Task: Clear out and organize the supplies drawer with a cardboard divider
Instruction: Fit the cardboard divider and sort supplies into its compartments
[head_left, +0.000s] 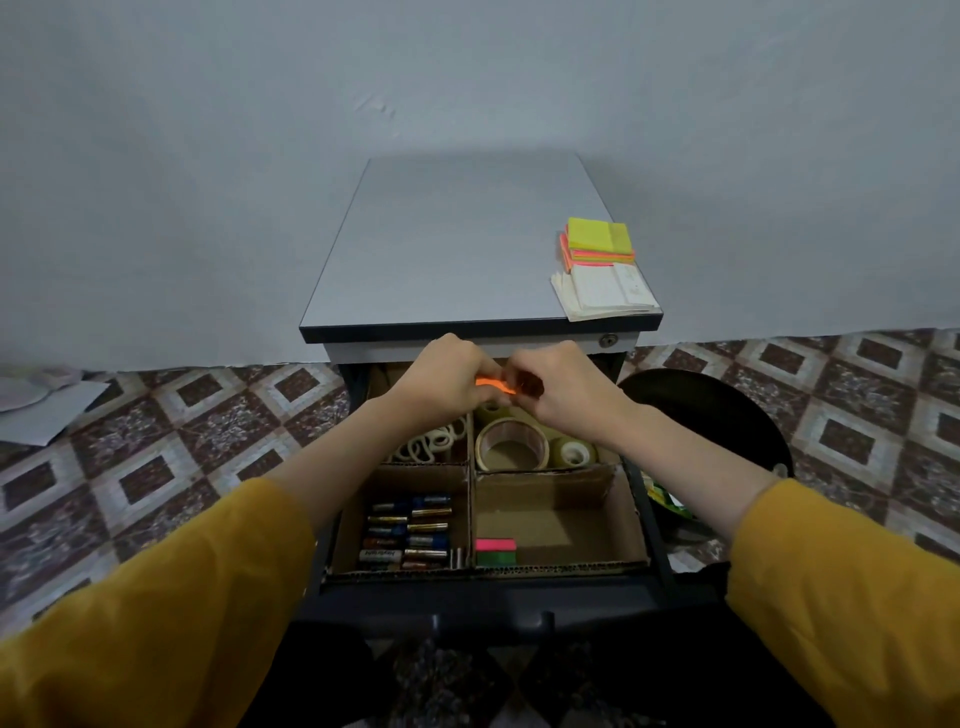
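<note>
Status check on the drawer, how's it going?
Left hand and right hand together pinching orange sticky notes over open drawer. Batteries, tape rolls sorted. Nothing blocking.

both hands, left (445, 375) and right (563, 387), meet, fingers pinched together.

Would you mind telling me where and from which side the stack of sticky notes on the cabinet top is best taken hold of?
Grip the sticky note stack by its left and right edges, coming from above and the front. It lies flat on white papers near the cabinet top's right edge, so its sides are free; pinching low should keep the coloured layers together. Both hands are currently busy with an orange item.
</note>
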